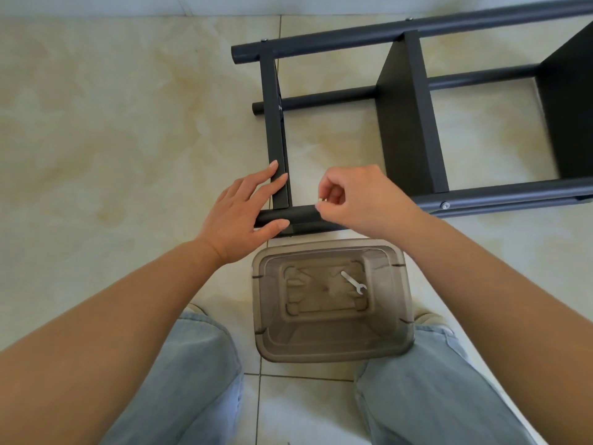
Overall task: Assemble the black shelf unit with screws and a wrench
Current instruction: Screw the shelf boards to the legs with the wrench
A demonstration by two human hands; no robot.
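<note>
shelf unit [407, 123] lies on its side on the floor. left hand [247, 216] rests flat, fingers straight, steadying the near pole [298, 216]; right hand [353, 200] pinches a small screw [322, 199] over it. looks like screw-starting time, next probably needs the wrench [354, 282] from the bin [330, 345].

Below you lies a floor of glossy cream marble-patterned tiles [112, 123], with grout lines crossing at 6 o'clock between your knees. At 12 o'clock a strip of pale wall [128, 3] meets the floor along the top edge. Just below centre, towards 6 o'clock, a translucent smoky-grey plastic bin [330, 342] stands on the tiles, open side up, its moulded base visible through it. Your light-blue jeans [199, 380] fill 7 and 5 o'clock, with a beige shoe tip [195, 308] beside the bin at each side.
</note>
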